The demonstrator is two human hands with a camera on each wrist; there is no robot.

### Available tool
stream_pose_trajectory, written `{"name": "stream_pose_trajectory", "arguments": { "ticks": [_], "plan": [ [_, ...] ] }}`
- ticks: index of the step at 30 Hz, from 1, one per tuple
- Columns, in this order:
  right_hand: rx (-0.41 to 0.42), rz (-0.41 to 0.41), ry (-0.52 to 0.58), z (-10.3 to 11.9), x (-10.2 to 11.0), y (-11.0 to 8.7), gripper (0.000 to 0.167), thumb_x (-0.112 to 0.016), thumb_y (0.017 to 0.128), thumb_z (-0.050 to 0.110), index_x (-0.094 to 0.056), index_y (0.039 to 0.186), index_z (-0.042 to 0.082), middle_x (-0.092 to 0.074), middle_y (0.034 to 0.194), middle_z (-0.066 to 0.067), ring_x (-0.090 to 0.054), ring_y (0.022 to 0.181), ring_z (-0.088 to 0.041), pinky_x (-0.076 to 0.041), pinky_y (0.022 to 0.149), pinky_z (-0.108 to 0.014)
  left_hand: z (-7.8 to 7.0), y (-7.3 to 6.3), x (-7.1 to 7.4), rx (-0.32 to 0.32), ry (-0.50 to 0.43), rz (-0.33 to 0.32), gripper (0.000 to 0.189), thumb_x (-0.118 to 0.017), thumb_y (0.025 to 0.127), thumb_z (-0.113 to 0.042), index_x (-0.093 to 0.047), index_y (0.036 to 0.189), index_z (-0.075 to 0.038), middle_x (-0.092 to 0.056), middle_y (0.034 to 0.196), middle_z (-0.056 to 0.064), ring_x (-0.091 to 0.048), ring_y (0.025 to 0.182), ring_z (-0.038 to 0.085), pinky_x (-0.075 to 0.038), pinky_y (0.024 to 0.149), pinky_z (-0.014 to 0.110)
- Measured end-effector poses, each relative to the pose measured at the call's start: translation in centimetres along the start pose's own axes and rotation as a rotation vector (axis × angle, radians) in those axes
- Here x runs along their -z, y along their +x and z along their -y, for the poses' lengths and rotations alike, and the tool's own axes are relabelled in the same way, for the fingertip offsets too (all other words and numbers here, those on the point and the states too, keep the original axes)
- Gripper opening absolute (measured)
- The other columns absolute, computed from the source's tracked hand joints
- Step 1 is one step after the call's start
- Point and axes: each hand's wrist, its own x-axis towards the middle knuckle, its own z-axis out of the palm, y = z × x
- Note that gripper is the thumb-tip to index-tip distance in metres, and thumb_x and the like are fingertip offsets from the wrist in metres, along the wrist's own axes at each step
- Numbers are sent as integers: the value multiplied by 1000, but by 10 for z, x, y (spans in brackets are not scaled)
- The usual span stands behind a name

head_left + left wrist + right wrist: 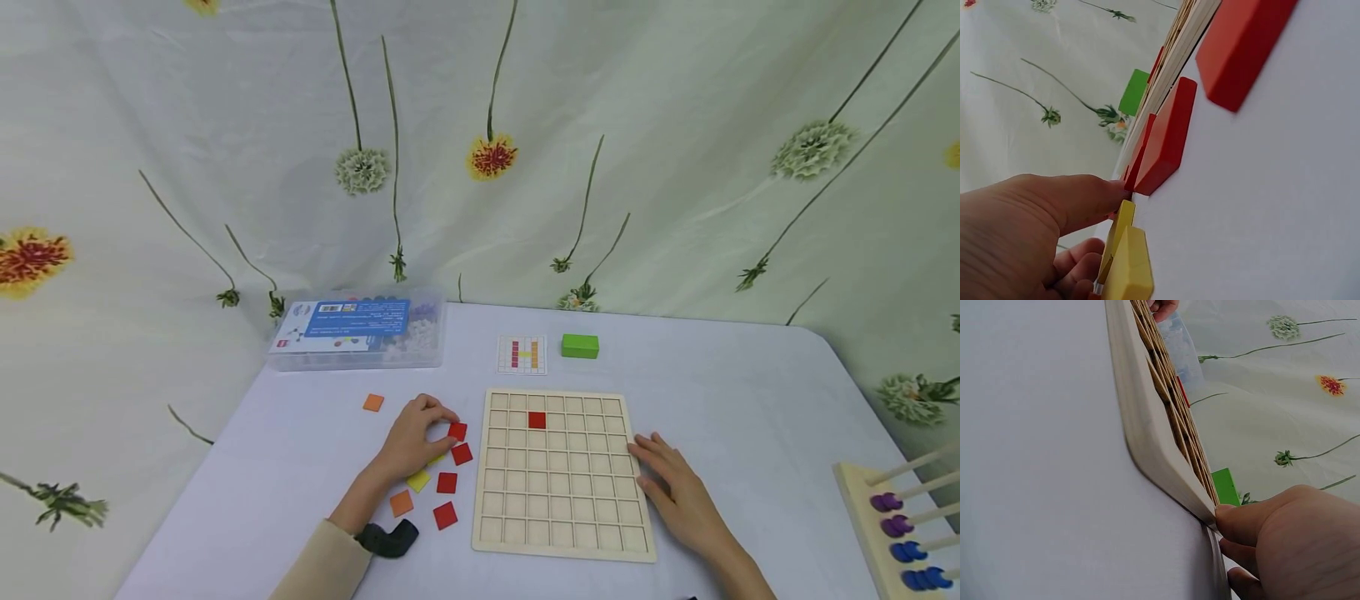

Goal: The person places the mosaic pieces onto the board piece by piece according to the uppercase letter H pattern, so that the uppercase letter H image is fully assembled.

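Observation:
At the left of the wooden grid board, my left hand pinches a red square tile between thumb and fingers. Several loose tiles lie around it: a red tile just below, a yellow tile, an orange tile and others. In the left wrist view the thumb meets a red tile, partly hidden behind another. One red tile sits in an upper cell of the board. My right hand rests against the board's right edge, its fingertips touching the rim.
A small pattern card and a green block lie behind the board. A clear plastic box with a blue label stands at the back left. A wooden bead frame stands at the right edge. Floral cloth hangs behind.

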Motion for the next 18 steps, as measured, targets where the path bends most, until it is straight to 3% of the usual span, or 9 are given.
{"name": "stream_pose_trajectory", "arguments": {
  "ticks": [6,11,18],
  "plan": [
    [3,-2,-1,0,0,-1,42,-65,90,6,-59,132,5,-53,140,-20,-37,134,-50,0,108,-1,1,-1,-2,23,-20,-53,24,-77,82,-15,-70,105,-14,-60,102,0,-54,96,16,-51,87,38],
    [2,-1,-2,0,1,-1,42,-64,91,7,-59,132,6,-53,140,-20,-37,134,-50,0,109,-1,-4,-1,3,62,-53,-106,27,-79,81,-19,-70,106,-14,-65,94,-2,-56,87,14,-53,81,32],
    [2,-2,-3,0,1,0,42,-65,90,6,-59,132,5,-54,139,-20,-38,134,-50,-1,108,-1,-27,2,18,-10,-47,-141,25,-79,79,-15,-71,103,-10,-67,91,1,-59,85,18,-54,79,36]
  ]
}}
